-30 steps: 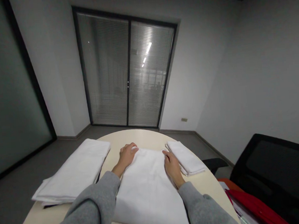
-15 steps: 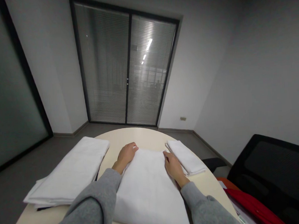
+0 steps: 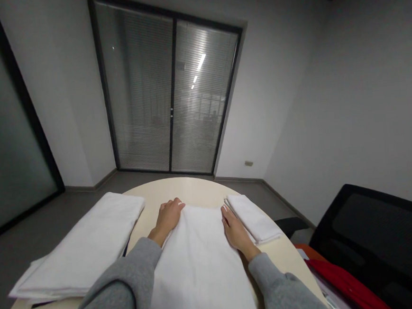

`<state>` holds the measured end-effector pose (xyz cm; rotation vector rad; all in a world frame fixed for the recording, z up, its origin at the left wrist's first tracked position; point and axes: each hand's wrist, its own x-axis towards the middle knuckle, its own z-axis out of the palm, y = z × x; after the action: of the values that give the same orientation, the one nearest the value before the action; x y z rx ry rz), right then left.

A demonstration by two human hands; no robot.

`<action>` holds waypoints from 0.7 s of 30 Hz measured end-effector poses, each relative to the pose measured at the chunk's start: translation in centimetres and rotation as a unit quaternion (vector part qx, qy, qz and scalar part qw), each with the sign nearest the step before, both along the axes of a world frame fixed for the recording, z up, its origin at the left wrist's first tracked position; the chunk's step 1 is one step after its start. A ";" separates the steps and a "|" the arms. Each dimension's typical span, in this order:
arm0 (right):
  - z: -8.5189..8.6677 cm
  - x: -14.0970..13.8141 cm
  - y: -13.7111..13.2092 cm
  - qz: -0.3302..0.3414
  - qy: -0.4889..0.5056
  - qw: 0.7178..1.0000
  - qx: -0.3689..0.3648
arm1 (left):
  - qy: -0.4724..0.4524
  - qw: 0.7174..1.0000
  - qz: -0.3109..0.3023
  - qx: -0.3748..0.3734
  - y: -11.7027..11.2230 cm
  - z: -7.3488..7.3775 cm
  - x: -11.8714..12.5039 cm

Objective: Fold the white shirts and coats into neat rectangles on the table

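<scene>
A folded white cloth (image 3: 203, 264) lies flat on the round table in front of me, with faint creases running down from its far edge. My left hand (image 3: 168, 217) is closed at the cloth's far left corner, thumb towards the fabric. At the far right corner my right hand (image 3: 236, 229) is closed on the edge with bent fingers. Close beside that hand, on its right, sits a smaller folded white cloth (image 3: 256, 219). Left of my left forearm is a stack of larger folded white cloths (image 3: 88, 244), with a bit of something dark showing underneath.
The pale round table (image 3: 180, 187) has a curved far edge. A black mesh chair (image 3: 380, 236) stands at the right, with red fabric (image 3: 344, 281) and other items beside the table. Beyond are glass doors with blinds (image 3: 172, 90).
The view has shifted slightly, so the stack on the left appears nearer. Both hands stay at the cloth's far corners, and creases now show more along its upper part.
</scene>
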<state>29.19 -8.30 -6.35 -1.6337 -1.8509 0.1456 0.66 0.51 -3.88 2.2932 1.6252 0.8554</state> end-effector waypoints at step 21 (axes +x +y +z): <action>3.5 -4.4 -3.4 -0.158 -0.238 0.955 -0.082 | -0.021 0.981 -0.189 -0.033 -7.7 6.8 -1.1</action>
<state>24.74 -11.74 -2.90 -2.2077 -1.9179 -0.2651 -0.40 -7.19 2.91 2.4041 1.1237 0.7391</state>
